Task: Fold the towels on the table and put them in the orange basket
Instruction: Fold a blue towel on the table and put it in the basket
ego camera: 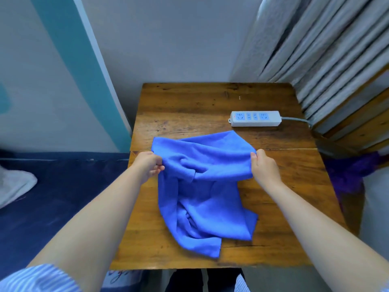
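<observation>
The blue towel (202,186) is lying crumpled at the table's (284,207) centre. The left hand (148,166) is pinching its 9 o'clock edge, the right hand (264,166) its 3 o'clock edge. It is looking soft, light and floppy, so holding corners is probably working best.

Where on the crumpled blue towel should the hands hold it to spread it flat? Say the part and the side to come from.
Hold the crumpled blue microfibre towel at its far edge, one hand at each end, coming in from the sides. The left hand and right hand already pinch there. That edge runs fairly straight across the wooden table; the near part is bunched, so probably a poor grip.
</observation>
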The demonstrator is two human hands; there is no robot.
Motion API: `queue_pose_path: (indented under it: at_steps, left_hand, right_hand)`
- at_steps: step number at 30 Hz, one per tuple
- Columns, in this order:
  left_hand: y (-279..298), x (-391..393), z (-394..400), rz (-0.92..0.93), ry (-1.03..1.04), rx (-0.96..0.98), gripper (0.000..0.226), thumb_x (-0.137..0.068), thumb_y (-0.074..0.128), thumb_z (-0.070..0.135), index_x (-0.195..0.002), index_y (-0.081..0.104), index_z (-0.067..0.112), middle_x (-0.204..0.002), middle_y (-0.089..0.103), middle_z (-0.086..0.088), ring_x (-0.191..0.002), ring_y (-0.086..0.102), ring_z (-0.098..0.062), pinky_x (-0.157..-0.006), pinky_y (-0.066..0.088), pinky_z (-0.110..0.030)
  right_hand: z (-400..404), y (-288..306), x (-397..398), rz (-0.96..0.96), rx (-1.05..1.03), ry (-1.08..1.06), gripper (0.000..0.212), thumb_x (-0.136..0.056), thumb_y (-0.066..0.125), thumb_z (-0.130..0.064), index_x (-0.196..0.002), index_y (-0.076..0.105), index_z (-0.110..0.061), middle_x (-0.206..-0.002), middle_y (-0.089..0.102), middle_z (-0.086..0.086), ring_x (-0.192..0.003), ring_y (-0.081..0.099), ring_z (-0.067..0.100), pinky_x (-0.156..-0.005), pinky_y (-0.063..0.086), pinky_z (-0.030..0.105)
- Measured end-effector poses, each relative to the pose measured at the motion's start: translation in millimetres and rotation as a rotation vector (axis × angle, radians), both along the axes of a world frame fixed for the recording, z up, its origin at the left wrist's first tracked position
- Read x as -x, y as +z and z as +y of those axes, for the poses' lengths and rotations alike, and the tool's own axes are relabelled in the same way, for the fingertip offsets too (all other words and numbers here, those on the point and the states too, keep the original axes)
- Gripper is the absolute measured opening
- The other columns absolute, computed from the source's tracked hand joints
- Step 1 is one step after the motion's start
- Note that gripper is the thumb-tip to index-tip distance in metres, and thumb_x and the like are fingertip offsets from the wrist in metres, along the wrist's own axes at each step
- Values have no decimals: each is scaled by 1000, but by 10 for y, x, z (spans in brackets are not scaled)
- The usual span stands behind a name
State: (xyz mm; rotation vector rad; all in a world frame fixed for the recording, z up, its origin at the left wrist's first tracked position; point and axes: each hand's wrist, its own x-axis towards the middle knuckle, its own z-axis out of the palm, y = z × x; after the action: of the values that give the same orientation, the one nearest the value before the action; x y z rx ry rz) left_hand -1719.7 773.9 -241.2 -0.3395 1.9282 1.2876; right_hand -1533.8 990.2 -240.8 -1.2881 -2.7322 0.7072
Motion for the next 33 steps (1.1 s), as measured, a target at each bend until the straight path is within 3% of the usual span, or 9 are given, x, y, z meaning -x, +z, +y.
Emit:
queue_pose_path:
  at_steps: [3, 6, 10, 14, 16, 21, 25, 30, 33]
  left_hand:
    - [186, 19, -18, -46, 63, -45, 11, -89, 53, 16, -97, 47, 12, -86, 49, -5, -40, 48, -14, -46, 49, -13]
    - [288, 84, -81, 16, 6, -1, 23, -94, 48, 19, -72, 47, 16, -62, 40, -3, -20, 34, -5, -30, 28, -5]
    - [584, 154, -218, 149, 40, 29, 30, -93, 47, 13, -64, 42, 16, -61, 39, -5, -27, 41, -10, -44, 29, -18]
    - [858, 288, -332, 293, 135, 44, 33, -89, 51, 8, -59, 40, 14, -59, 33, -5, -47, 26, -16, -45, 22, -23]
    - [978, 346, -333, 328, 150, 4, 32, -89, 49, 5, -59, 41, 14, -58, 31, -6, -48, 25, -15, -39, 23, -20]
    - [1401, 516, -162, 402, 160, -142, 32, -90, 37, -3, -65, 43, 14, -59, 33, -6, -41, 32, -15, -27, 20, -6]
    - [1908, 710, 106, 385, 336, -425, 31, -92, 31, -3, -68, 40, 13, -64, 40, -7, -44, 45, -14, -31, 39, -9]
    - [2451, 892, 378, 471, 454, -656, 32, -91, 27, -4, -65, 37, 12, -64, 41, -7, -55, 43, -15, -41, 46, -13]
    - [2540, 955, 389, 515, 477, -625, 30, -89, 28, -3, -65, 37, 13, -63, 40, -6, -52, 42, -15, -45, 45, -17]
  right_hand:
    - [43, 174, 73, -81, -74, -71, 32, -100, 30, -24, -101, 48, 2, -105, 60, 30, -98, 55, 42, -65, 30, 34]
    - [168, 347, 163, -218, -61, -90, 32, -98, 36, -23, -107, 54, 2, -115, 59, 23, -108, 54, 37, -73, 38, 32]
    - [361, 649, 268, -306, 40, -133, 31, -92, 47, -19, -111, 57, 4, -117, 60, 20, -107, 56, 35, -72, 39, 29]
    - [467, 954, 422, -70, 344, -322, 34, -87, 50, -3, -120, 50, 7, -101, 56, 20, -89, 55, 27, -51, 43, 22]
    - [505, 1115, 542, 49, 409, -351, 28, -90, 45, -2, -115, 51, 8, -94, 56, 19, -84, 47, 25, -53, 43, 23]
    - [506, 1587, 994, 179, 147, -226, 31, -93, 40, -10, -112, 57, 8, -119, 58, 24, -106, 54, 36, -83, 43, 34]
    - [492, 2029, 1395, 348, 24, -181, 29, -97, 32, -13, -111, 50, 4, -124, 54, 25, -114, 49, 37, -95, 37, 38]
    - [502, 2567, 1767, 426, -162, -88, 31, -99, 25, -19, -112, 46, -1, -120, 54, 26, -110, 51, 39, -91, 39, 41]
    - [492, 2697, 1852, 433, -256, -32, 30, -99, 24, -17, -113, 46, -2, -116, 56, 26, -106, 52, 39, -86, 39, 39]
